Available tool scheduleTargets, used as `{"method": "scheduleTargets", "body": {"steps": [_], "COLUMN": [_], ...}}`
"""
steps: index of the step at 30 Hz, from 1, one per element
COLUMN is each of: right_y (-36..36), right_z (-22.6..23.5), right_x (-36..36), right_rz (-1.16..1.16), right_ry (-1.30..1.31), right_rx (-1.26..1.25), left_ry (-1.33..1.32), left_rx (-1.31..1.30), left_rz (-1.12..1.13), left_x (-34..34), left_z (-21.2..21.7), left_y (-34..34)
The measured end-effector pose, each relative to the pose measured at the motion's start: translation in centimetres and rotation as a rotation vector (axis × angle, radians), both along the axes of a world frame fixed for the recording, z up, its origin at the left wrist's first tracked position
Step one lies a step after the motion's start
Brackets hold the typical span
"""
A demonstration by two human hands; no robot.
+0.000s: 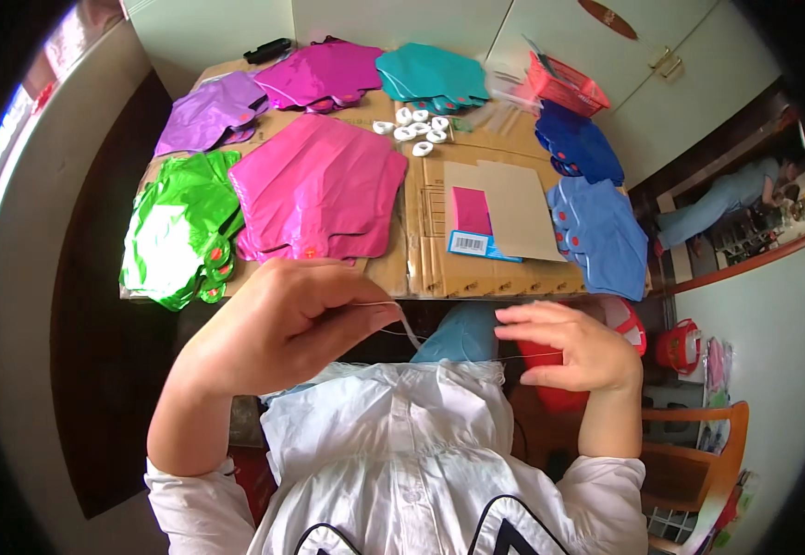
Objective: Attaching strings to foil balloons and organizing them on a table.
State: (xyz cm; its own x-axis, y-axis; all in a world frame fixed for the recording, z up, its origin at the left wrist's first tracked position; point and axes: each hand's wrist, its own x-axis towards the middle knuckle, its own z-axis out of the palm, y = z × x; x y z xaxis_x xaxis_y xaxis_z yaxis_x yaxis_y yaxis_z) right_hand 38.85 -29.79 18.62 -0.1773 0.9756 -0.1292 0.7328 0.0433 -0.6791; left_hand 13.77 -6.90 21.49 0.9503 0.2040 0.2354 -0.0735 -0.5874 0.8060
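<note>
Hands at lower centre of the frame: left hand [277, 326] pinches a thin white string [406, 326] between curled fingers, right hand [571, 344] grips its other end, pink foil balloons [321, 188] just above.

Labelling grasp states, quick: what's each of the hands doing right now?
Left hand: closed, pinching a thin white ribbon between its fingertips.
Right hand: fingers curled on a red item; whether it grips cannot be told.

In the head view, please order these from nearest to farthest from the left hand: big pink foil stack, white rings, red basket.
From the left hand:
1. Big pink foil stack, just above the hand at the table's near edge.
2. White rings, mid-table, farther back.
3. Red basket, far right corner.
</note>
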Motion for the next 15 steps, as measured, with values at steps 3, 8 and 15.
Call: {"method": "scheduleTargets", "body": {"steps": [3,8,15], "right_y": [3.6,9.5,9.1], "right_z": [0.1,-2.1,-6.2], "right_x": [-1.8,-8.7,-10.4], "right_rz": [-0.088,-0.041,-0.052], "right_ry": [0.23,1.035,1.546], "right_rx": [0.159,0.169,-0.179], "left_ry": [-0.088,-0.091,0.002], "left_rx": [0.188,0.265,0.288], "left_rz": [-0.052,-0.117,-0.026], "left_x": [1.0,2.5,0.5], "left_z": [1.4,2.3,2.2], "left_y": [-0.3,-1.2,-0.1]}}
